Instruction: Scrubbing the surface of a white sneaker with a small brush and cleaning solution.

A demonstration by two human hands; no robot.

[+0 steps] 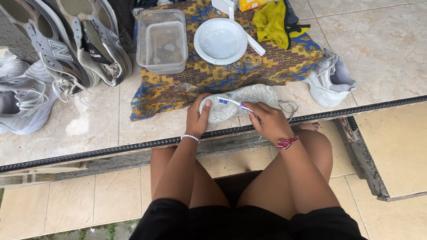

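A white sneaker lies sole-up at the front edge of a patterned cloth. My left hand grips the shoe's toe end, thumb on the sole. My right hand holds a white and blue toothbrush, whose head rests on the sole near the toe. A beaded bracelet sits on my left wrist and a red braided band on my right.
On the cloth stand a clear plastic tub of murky water, a white plate and a yellow rag. Another white sneaker sits at the right. Grey sneakers lie at the left. A dark-edged step runs across.
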